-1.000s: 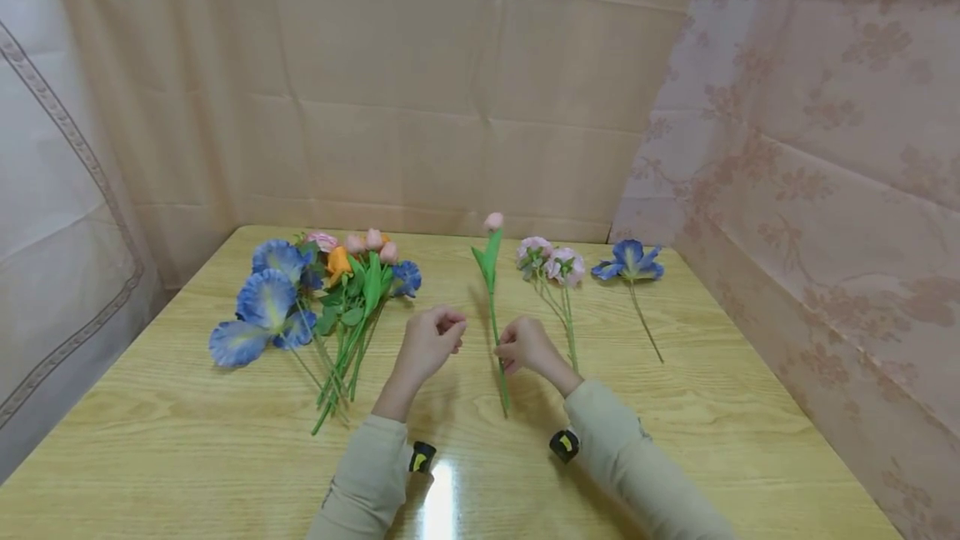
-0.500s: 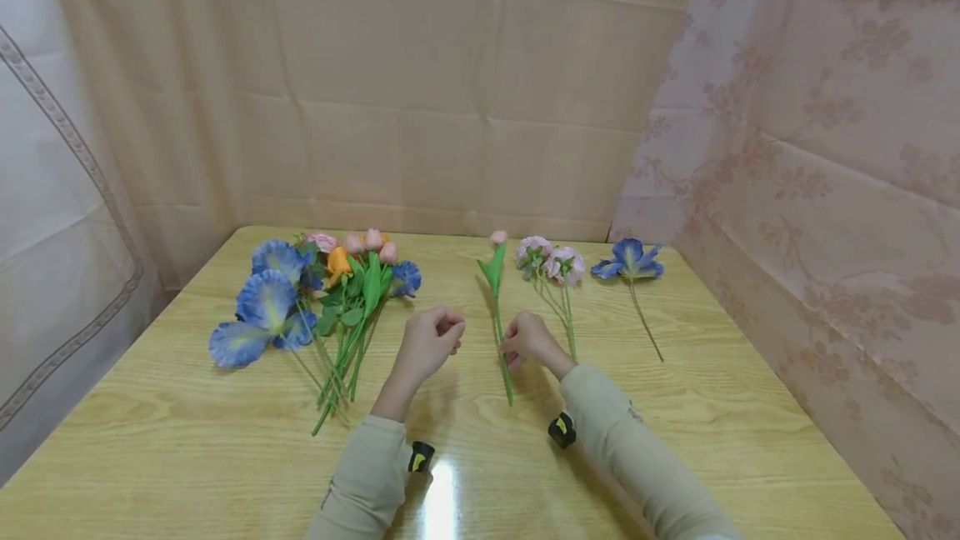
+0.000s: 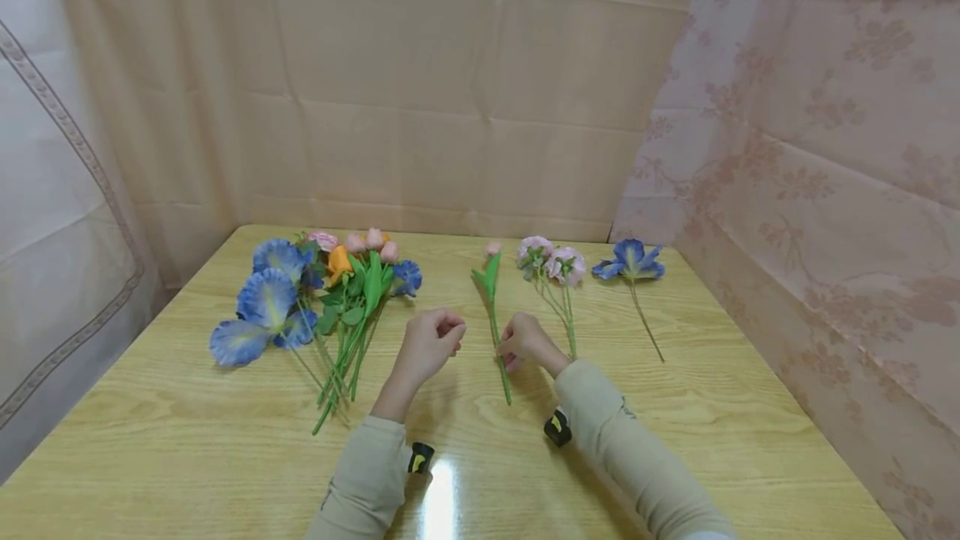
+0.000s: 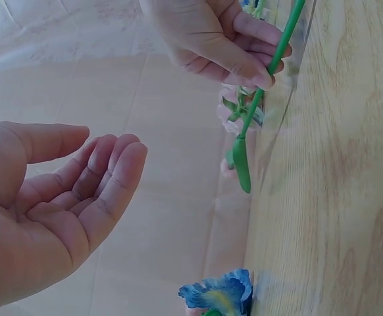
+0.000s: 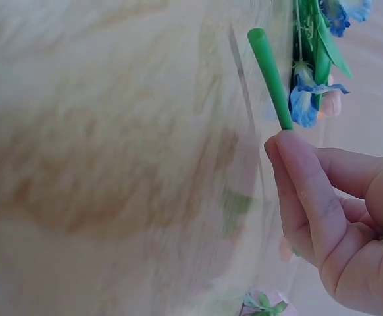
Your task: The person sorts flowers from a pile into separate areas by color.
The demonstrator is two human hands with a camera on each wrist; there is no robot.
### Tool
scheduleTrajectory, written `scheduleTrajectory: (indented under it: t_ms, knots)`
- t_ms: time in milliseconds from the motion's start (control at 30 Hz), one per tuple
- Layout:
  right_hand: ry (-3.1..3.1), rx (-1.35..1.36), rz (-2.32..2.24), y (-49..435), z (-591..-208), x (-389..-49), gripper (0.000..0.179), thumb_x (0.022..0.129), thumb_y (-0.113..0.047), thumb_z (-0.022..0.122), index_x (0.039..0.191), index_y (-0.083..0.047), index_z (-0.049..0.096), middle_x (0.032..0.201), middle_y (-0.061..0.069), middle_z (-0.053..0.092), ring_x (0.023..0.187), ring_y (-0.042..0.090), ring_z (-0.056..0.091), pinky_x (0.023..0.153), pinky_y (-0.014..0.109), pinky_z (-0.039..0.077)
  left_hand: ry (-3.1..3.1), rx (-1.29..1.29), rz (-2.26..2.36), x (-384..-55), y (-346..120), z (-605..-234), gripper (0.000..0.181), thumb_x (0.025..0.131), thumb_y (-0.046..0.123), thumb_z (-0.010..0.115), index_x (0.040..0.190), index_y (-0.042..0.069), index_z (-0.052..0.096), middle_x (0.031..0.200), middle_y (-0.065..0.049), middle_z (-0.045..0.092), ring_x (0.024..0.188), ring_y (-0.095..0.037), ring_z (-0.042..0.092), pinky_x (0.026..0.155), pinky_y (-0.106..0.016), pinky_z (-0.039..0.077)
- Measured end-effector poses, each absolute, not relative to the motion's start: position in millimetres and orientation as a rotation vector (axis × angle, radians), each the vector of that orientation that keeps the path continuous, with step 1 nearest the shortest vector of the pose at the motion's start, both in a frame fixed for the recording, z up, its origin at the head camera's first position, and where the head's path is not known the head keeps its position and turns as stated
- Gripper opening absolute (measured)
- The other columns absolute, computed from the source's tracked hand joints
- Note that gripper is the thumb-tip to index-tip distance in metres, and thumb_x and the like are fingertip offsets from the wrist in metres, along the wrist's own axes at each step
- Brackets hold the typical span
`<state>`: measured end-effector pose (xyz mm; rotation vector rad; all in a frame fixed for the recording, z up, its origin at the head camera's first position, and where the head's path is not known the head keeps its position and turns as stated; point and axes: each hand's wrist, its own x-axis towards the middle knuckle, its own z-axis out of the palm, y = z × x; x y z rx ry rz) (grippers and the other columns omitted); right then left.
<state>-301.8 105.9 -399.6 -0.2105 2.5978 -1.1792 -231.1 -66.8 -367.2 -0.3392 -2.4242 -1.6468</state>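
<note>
My right hand pinches the green stem of a single pink tulip between thumb and fingers. The tulip's bloom points away from me and its stem end toward me. In the right wrist view the stem's cut end sticks out past the fingertips. My left hand hovers to the left of the tulip with loosely curled fingers and nothing in them; the left wrist view shows the bare palm. Left of that hand lies a bunch of flowers with blue irises, orange blooms and pink tulips.
Two pale pink flowers with green stems lie just right of the held tulip. Farther right is a single blue iris. A beige curtain hangs behind the wooden table, and a floral cloth hangs at the right.
The tulip's bloom has come down from above the table's back edge to lower in the view, and its stem end has shifted slightly. My left hand has stayed in place.
</note>
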Motion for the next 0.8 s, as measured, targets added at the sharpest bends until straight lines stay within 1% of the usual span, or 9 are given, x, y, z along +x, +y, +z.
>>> scheduleTrajectory:
  t_ms: [67,167,300,400,633,800]
  knots:
    - [2.592,-0.208,-1.183,105.3,-401.1,-302.1,0.011,0.075,0.011,0.062,0.065,0.008,0.058,0.051,0.013,0.057,0.044,0.022,0.059,0.046,0.028,0.05,-2.427,-0.337,-1.642,-230.9,-66.6,-366.8,0.006,0.085,0.002,0.057,0.083,-0.001,0.062,0.064,-0.002,0.057,0.056,-0.015,0.055,0.051,-0.026,0.047]
    - [2.581,-0.192,-1.185,104.3,-402.4,-301.5,0.012,0.074,0.011,0.063,0.064,0.008,0.058,0.051,0.013,0.058,0.043,0.02,0.059,0.046,0.028,0.05,-2.435,-0.332,-1.639,-230.7,-66.4,-367.1,0.007,0.085,0.003,0.057,0.084,-0.001,0.063,0.064,-0.003,0.057,0.056,-0.014,0.055,0.051,-0.026,0.047]
    - [2.582,-0.191,-1.175,103.0,-402.8,-299.1,0.014,0.072,0.012,0.065,0.063,0.008,0.056,0.05,0.014,0.057,0.042,0.02,0.058,0.046,0.029,0.05,-2.456,-0.325,-1.634,-230.1,-66.2,-367.8,0.007,0.086,0.004,0.057,0.085,-0.001,0.063,0.068,-0.011,0.059,0.056,-0.014,0.055,0.051,-0.027,0.046]
    - [2.594,-0.198,-1.153,102.1,-401.9,-297.6,0.014,0.073,0.012,0.065,0.062,0.007,0.056,0.05,0.013,0.057,0.042,0.02,0.058,0.045,0.028,0.05,-2.467,-0.324,-1.626,-230.0,-66.1,-368.3,0.008,0.086,0.004,0.056,0.086,-0.001,0.063,0.07,-0.013,0.06,0.056,-0.014,0.055,0.051,-0.027,0.046]
    - [2.609,-0.178,-1.081,99.9,-399.7,-297.4,0.013,0.073,0.009,0.066,0.064,0.007,0.058,0.051,0.013,0.058,0.044,0.021,0.059,0.046,0.027,0.05,-2.485,-0.31,-1.614,-231.0,-65.9,-369.6,0.008,0.086,0.005,0.056,0.086,0.001,0.063,0.065,-0.003,0.057,0.056,-0.013,0.055,0.051,-0.026,0.045]
    - [2.604,-0.174,-1.061,99.3,-399.0,-298.1,0.012,0.073,0.009,0.066,0.064,0.008,0.059,0.05,0.014,0.058,0.043,0.021,0.059,0.045,0.027,0.05,-2.483,-0.318,-1.603,-231.2,-65.8,-370.3,0.007,0.086,0.005,0.057,0.084,0.001,0.063,0.064,-0.003,0.057,0.055,-0.013,0.054,0.05,-0.026,0.045]
